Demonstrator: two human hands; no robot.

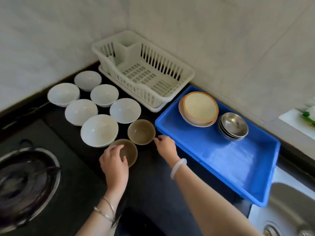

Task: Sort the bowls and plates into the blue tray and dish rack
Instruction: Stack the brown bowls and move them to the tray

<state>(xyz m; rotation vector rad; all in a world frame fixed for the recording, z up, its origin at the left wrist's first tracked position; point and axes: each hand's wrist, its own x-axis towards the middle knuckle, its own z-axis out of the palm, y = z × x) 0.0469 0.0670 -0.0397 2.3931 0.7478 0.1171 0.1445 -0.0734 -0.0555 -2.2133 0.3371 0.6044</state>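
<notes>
Dark surface [150,184] in a tiled corner. Stove burner [25,181] at near left, sink [293,206] at near right.

Dish rack [144,68]: white plastic, set in the corner against the wall, nothing in it.

Blue tray [230,160]: right of the rack, reaching toward the sink. At its far end, an orange-rimmed bowl [199,106] sits on a plate or a second dish; cannot tell which. Just beside it, a stack of steel bowls [234,126]. Near half of the tray is bare.

White bowls: six, upright, clustered on the surface left of the rack. Largest [99,130] is nearest the camera; the others [87,80] [63,93] [104,94] [81,111] [125,110] sit behind it, close together.

Brown bowls: two, upright, between the white cluster and the tray. Far one [141,131] stands free. Near one [127,151] is just in front of the large white bowl.

Left hand [115,163]: fingers curled over the near rim of the near brown bowl, gripping it; bowl appears to rest on the surface. Thin bangles on the wrist.

Right hand [166,147]: loosely open, empty, fingertips right at the right rim of the far brown bowl; contact unclear. Pale bangle on the wrist. The hand lies between that bowl and the tray's near-left edge.
</notes>
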